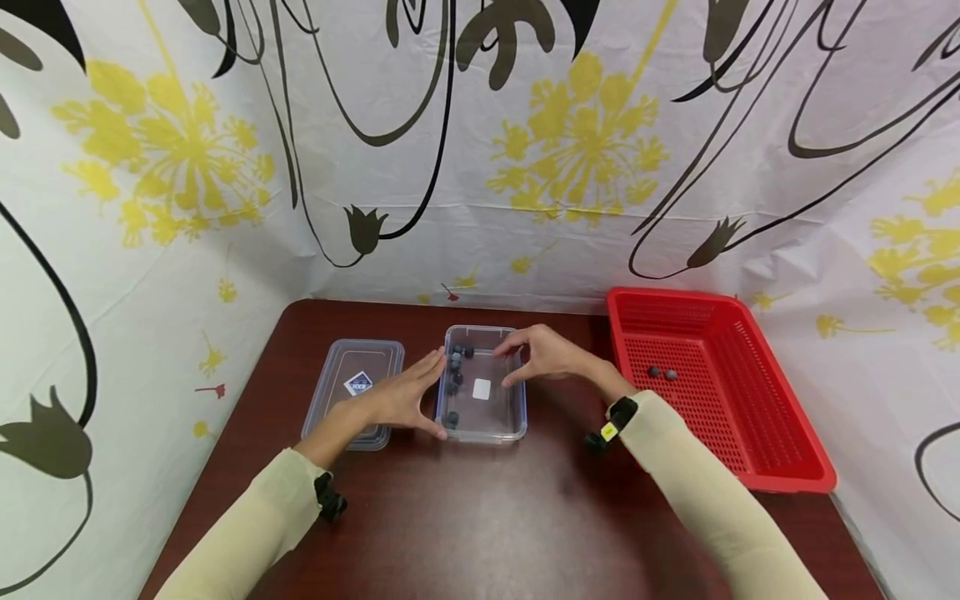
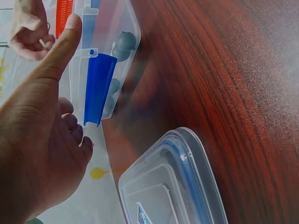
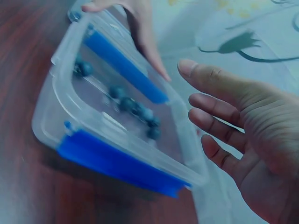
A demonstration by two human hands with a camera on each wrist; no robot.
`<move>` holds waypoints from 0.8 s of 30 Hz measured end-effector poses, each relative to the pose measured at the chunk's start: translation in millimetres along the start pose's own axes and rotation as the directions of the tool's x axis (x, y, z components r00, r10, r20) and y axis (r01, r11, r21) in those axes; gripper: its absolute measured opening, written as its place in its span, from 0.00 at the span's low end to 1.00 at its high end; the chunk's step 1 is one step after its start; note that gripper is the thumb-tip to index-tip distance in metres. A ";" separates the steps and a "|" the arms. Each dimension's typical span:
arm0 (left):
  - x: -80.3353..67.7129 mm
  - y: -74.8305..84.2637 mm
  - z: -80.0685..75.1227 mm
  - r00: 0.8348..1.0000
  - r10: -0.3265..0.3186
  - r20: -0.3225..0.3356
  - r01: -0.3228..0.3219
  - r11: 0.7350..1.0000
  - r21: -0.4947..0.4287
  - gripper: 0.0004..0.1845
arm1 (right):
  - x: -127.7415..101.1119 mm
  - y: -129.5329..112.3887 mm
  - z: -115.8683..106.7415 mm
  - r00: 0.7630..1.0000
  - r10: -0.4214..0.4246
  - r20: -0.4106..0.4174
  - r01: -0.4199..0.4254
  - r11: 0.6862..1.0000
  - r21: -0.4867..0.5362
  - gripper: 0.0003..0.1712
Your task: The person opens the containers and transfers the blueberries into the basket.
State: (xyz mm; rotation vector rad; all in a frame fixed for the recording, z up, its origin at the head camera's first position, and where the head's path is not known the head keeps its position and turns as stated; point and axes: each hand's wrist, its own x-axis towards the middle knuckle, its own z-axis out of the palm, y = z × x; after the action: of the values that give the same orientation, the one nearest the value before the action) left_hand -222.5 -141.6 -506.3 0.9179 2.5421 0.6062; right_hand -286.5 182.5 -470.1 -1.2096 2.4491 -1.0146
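Observation:
A clear plastic food container (image 1: 491, 436) with blue side clips (image 3: 121, 161) stands on the dark wooden table. Several blueberries (image 1: 457, 367) lie inside it, mostly in a row along the left wall. My left hand (image 1: 401, 396) is spread along the container's left side, thumb near the front corner and fingertips at the left rim. Over the right rim is my right hand (image 1: 551, 354), its thumb and fingers apart. Seen from the right wrist, nothing is between the fingers (image 3: 219, 126) of that hand, which are loosely bent beside the container.
The container's clear lid (image 1: 330, 392), bearing a blue and white label, lies on the table at the left, partly behind my left hand. On the right sits a red perforated basket (image 1: 787, 482) with two blueberries (image 1: 671, 375) in it. A patterned cloth (image 1: 480, 175) hangs behind the table.

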 end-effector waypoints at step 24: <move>-0.9 -1.3 1.1 1.000 -0.001 -0.010 0.001 1.000 0.003 0.72 | 48.1 -6.7 83.2 0.960 0.012 0.279 -0.013 1.000 0.000 0.16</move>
State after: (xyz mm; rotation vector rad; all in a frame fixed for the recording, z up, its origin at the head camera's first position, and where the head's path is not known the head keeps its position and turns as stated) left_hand -221.9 -142.8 -507.7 0.9172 2.5530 0.6078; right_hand -273.3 102.6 -522.1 -1.2411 2.2335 -0.7810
